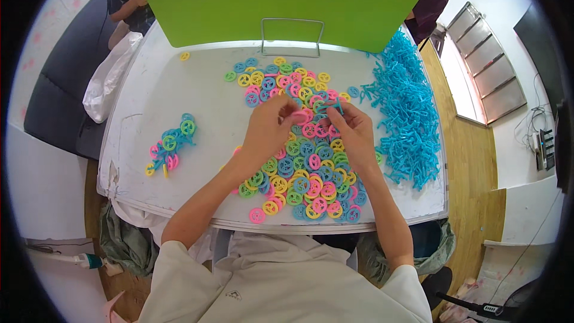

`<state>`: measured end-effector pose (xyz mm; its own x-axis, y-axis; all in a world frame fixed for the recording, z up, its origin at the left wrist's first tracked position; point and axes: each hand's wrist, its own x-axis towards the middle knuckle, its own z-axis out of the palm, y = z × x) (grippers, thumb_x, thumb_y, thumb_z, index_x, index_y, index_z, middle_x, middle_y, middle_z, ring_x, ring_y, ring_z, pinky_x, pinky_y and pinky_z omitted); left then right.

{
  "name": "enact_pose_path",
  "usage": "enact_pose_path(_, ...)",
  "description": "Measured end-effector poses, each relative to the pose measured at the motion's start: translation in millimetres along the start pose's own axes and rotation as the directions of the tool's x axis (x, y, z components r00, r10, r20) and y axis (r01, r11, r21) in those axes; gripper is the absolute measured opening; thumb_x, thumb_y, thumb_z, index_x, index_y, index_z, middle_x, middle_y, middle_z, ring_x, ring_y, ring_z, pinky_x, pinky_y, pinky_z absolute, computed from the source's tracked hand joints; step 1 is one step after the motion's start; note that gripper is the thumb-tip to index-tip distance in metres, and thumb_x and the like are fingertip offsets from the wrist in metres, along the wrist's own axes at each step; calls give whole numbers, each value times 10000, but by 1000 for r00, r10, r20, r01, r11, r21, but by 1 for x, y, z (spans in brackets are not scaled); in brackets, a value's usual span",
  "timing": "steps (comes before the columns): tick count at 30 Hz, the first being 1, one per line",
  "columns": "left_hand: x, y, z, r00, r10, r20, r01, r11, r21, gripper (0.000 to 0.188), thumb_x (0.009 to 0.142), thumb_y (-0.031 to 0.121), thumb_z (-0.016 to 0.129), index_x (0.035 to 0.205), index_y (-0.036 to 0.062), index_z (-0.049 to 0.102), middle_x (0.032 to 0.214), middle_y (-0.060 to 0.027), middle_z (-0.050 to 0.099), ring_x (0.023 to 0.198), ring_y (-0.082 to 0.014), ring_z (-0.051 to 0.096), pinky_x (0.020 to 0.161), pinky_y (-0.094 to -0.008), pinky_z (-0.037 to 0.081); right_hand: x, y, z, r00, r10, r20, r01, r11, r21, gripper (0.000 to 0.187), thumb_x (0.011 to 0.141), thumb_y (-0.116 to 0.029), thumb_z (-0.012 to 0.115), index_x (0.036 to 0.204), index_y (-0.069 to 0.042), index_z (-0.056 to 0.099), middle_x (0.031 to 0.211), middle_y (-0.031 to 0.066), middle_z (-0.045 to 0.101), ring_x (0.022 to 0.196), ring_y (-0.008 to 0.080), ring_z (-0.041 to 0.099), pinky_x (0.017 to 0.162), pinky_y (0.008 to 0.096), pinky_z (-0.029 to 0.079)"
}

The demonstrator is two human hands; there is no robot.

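Observation:
Over the heap of small plastic spoked wheels (pixel 299 182) in pink, yellow, green and blue, both my hands work close together. My left hand (pixel 269 128) is closed, its fingertips pinching a pink wheel (pixel 299 118). Between the thumb and fingers of my right hand (pixel 354 134) is a blue branched plastic piece (pixel 332 106); its lower part is hidden by the fingers. A large pile of similar blue pieces (pixel 409 119) lies to the right of that hand. Off to the left sits a small cluster of blue pieces with wheels on them (pixel 171 143).
A green board (pixel 287 3) stands across the far side of the white table (pixel 143 101), with a bent wire stand (pixel 292 55) before it. A lone yellow wheel (pixel 185 56) lies far left. Beyond the board, another person's arm (pixel 127 9) shows at left and a dark sleeve (pixel 431 3) at right.

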<state>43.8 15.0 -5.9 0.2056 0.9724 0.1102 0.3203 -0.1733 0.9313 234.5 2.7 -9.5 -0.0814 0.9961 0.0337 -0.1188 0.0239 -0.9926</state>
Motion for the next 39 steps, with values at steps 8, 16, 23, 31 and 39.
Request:
enact_pose_path(8,-3,10,6,996,-71,59,90,885,-456,178,906,109,619,1001,-20,542,901,-88,636,812,-133,652,705,-263,562,-4,2,10,998,-59,-21,53,976,-213,183,877,-60,642,1033,34,660,890,55,679,752,72,623,633,197,482)
enact_pose_path(16,-3,-2,9,992,-115,47,123,841,-527,160,903,78,612,977,-22,510,894,-102,625,823,-147,658,705,-265,564,-2,16,12,988,-152,-23,135,928,-347,148,873,-68,652,981,33,660,850,55,680,731,66,618,614,197,483)
enact_pose_path(23,-4,-14,19,993,9,-114,-53,920,-388,143,872,30,637,916,-16,509,834,-95,623,780,-155,630,671,-270,508,-6,4,22,999,23,-22,-25,996,-80,232,869,-129,669,1032,34,635,784,51,668,708,86,630,581,195,467)
enact_pose_path(31,-7,10,12,984,-21,-177,-47,927,-371,156,885,4,594,1032,-8,543,911,-64,610,839,-121,610,776,-264,529,-8,3,19,997,-26,-68,17,992,-127,281,868,-57,650,1132,16,593,882,113,689,811,135,671,693,245,534)
enact_pose_path(39,-6,0,15,995,19,-103,-62,901,-429,161,906,17,561,1055,-24,606,958,-101,661,798,-143,669,610,-218,495,-11,2,16,980,-195,-34,163,891,-424,206,842,-119,697,1021,-19,675,789,90,701,712,99,641,637,238,506)
